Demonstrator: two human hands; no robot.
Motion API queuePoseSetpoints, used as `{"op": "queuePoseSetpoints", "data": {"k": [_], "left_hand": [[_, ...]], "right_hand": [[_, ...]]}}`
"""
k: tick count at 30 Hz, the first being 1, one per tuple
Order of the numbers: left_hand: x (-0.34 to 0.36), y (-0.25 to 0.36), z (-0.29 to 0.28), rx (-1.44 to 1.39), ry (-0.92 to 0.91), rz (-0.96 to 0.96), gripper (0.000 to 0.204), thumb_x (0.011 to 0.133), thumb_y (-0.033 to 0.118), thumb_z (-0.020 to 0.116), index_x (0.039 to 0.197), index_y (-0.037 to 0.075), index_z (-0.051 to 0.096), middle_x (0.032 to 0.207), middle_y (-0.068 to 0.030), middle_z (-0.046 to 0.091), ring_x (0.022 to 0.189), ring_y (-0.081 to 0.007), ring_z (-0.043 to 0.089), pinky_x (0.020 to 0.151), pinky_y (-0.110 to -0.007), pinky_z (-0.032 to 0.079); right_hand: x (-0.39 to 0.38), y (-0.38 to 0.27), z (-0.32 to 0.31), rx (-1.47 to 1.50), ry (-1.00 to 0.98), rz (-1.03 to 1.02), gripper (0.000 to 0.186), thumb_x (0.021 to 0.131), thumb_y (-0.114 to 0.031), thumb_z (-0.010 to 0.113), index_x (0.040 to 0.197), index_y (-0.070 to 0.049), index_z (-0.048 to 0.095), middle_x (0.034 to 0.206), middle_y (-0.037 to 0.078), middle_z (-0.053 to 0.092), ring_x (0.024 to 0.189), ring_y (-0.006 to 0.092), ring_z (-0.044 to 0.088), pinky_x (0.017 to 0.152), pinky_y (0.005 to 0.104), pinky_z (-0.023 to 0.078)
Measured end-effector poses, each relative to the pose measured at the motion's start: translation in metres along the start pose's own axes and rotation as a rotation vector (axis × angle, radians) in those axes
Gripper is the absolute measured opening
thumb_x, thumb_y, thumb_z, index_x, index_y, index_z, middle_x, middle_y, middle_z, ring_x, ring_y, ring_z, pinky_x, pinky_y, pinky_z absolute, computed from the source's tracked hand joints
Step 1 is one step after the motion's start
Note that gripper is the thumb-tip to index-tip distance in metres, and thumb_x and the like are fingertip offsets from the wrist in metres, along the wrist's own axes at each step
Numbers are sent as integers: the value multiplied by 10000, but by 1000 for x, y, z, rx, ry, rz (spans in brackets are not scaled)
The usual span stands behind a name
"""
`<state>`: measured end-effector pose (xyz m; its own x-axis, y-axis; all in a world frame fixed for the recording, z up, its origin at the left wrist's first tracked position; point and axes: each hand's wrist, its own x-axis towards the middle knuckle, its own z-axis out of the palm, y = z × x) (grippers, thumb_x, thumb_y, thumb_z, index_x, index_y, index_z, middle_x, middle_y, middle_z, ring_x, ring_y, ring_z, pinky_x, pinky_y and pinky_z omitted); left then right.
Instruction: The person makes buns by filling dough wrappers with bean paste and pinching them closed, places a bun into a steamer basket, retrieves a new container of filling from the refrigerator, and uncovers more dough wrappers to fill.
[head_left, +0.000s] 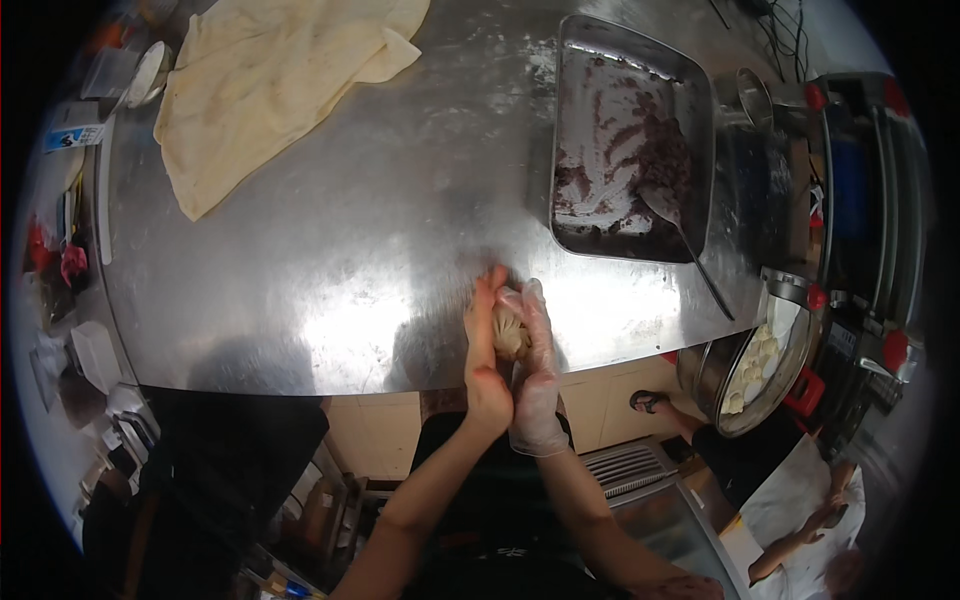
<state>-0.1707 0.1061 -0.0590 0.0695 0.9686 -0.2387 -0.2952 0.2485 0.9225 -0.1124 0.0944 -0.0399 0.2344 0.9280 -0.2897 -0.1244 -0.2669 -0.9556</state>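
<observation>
Bare left hand [482, 345] and gloved right hand [541, 355] cup the pleated dough ball [510, 338] between facing palms, near the worktop [300, 250] edge. Uneven squeezing could split its pleats; loose glove [537, 430] plastic might stick; slack palms could drop it.

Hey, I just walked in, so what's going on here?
A person is cupping a pleated dough ball between a bare left hand and a clear-gloved right hand, at the near edge of a steel table. Right of the hands, a metal tray holds dark, smeared paste and a spoon. A broad dough sheet lies at the far left.
</observation>
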Motion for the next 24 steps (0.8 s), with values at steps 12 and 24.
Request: {"op": "queuePoseSetpoints", "data": {"k": [12, 24], "left_hand": [[-10, 14, 5, -52, -10, 14, 1078, 830, 827, 185, 1535, 26, 34, 1579, -184, 185, 1454, -289, 195, 1175, -407, 155], [5, 10, 1, -20, -12, 6, 1010, 876, 785, 144, 1534, 22, 77, 1576, -213, 167, 1455, -317, 191, 1178, -427, 140]], "right_hand": [[14, -8, -8, 37, 31, -75, 879, 920, -706, 325, 1454, -8, 354, 1351, 122, 519, 1311, 256, 434, 1128, 399, 281], [5, -4, -2, -28, 66, 7, 1003, 840, -824, 234, 1314, 21, 491, 1339, 128, 504, 1395, 269, 305, 1168, 422, 170]]}}
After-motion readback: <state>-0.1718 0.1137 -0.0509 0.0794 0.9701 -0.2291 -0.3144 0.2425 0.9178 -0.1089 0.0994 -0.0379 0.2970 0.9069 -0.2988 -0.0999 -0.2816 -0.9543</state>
